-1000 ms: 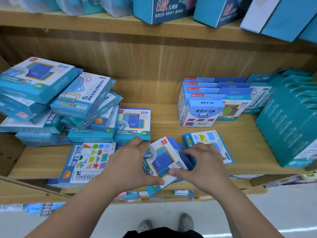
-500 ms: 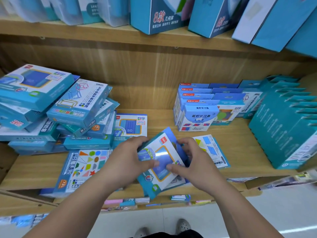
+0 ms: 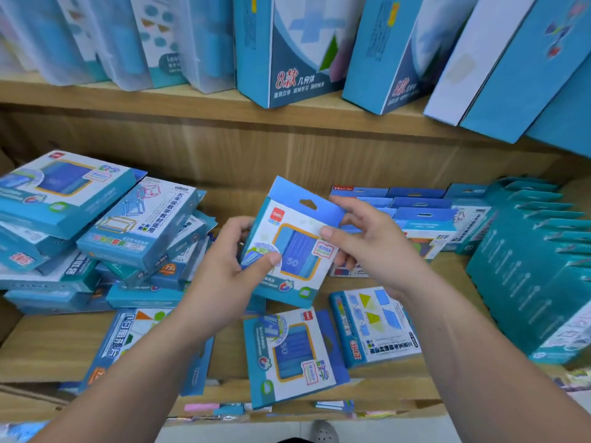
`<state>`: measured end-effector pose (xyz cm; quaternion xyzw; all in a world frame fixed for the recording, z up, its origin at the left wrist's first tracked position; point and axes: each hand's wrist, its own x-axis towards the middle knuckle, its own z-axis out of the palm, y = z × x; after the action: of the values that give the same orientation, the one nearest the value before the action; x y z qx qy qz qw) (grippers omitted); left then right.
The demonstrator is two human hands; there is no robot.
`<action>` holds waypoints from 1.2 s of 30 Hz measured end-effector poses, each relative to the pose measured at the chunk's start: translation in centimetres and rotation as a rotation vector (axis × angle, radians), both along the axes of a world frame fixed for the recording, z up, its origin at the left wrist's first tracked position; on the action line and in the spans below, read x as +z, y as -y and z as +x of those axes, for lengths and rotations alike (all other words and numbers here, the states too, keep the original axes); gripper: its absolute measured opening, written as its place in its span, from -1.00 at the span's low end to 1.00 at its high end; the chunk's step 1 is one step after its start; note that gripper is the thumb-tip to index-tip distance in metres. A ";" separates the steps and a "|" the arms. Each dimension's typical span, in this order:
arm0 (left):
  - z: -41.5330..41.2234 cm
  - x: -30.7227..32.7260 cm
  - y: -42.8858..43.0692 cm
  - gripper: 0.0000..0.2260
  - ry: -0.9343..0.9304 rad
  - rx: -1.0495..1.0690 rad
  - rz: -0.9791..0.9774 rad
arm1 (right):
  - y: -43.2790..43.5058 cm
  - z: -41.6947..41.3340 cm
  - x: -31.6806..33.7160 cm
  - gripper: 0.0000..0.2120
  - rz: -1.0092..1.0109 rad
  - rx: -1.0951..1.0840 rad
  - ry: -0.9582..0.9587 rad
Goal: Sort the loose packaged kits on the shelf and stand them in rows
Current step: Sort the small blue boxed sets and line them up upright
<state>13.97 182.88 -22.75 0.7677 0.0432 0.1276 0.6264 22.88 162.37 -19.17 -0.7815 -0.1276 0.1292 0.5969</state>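
Left hand (image 3: 224, 282) and right hand (image 3: 367, 247) hold a kit (image 3: 294, 247) above the shelf (image 3: 48, 346) middle. Nearer, a second kit (image 3: 287, 353) lies flat, a third kit (image 3: 374, 324) just right of it. A pile (image 3: 96, 225) sits left, standing rows (image 3: 415, 219) right.

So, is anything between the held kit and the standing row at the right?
Nothing visible, besides the right hand holding the held kit. The triangle kit lies flat before the standing row, below the path.

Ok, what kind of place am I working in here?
Likely a stationery or school-supplies shop: wooden display shelves, many identical packaged kits stood in rows, and retail hang-tabs like the one on the held kit.
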 end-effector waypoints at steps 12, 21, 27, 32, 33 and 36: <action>2.0 -4.6 -1.2 -0.46 -0.221 0.059 0.858 | -2.1 9.2 -0.2 -0.70 -0.433 0.099 0.410; 0.6 -8.2 -1.4 -0.48 -0.191 0.111 0.946 | -4.3 11.3 -1.8 -0.72 -0.702 0.069 0.548; 0.4 -8.1 -1.4 -0.45 -0.235 0.073 0.925 | -5.1 11.2 -2.4 -0.63 -1.038 0.029 0.842; 0.1 -7.7 -1.3 -0.45 -0.240 0.057 0.921 | -5.4 9.4 -2.9 -0.64 -1.081 -0.071 1.018; 0.1 -7.7 -1.4 -0.45 -0.230 0.050 0.920 | -5.4 8.5 -3.2 -0.67 -0.959 -0.093 1.093; 0.0 -7.8 -1.6 -0.47 -0.186 0.039 0.910 | -5.5 4.3 -4.7 -0.73 -0.613 -0.003 0.897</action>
<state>13.94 184.51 -30.57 0.9718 0.0533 0.0761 0.2167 27.17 167.88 -23.92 -0.8983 -0.3252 -0.1867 0.2290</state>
